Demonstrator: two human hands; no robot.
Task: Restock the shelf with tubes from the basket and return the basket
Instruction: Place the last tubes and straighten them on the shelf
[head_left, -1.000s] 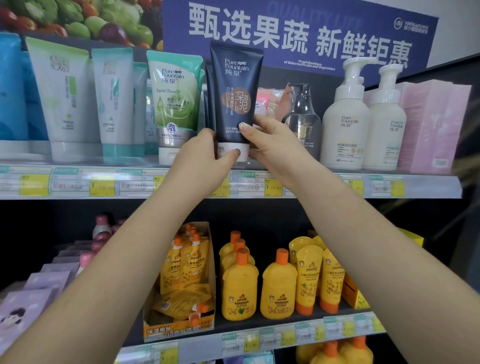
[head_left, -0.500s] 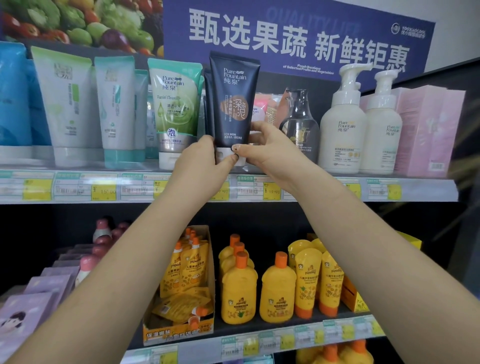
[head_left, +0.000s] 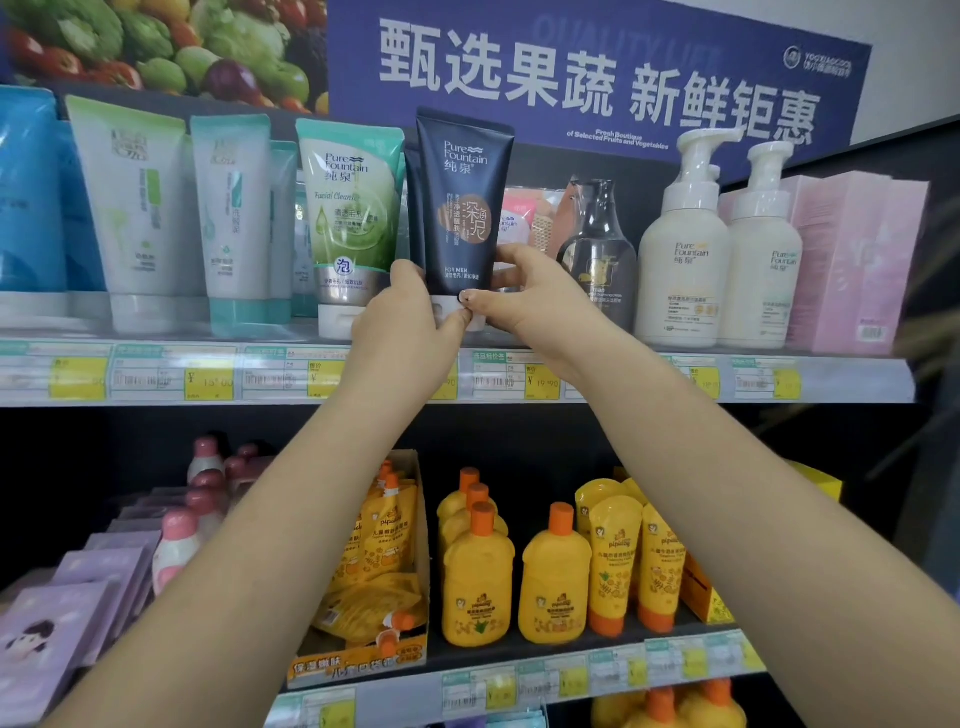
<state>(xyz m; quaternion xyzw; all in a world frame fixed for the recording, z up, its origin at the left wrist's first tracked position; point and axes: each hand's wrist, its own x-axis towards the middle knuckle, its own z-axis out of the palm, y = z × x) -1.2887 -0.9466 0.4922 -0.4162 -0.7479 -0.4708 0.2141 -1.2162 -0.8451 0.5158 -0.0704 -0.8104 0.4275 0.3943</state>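
I have lowered the dark navy plastic tube toward the top shelf; left hand and right hand still pinch its white cap, placement nearly done.

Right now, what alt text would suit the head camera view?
Two bare hands, left hand and right hand, grip the bottom of an upright dark navy plastic tube on the upper store shelf, between a green tube and a dark pump bottle.

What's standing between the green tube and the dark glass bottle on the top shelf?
Head view: the navy tube, gripped low by left hand and right hand.
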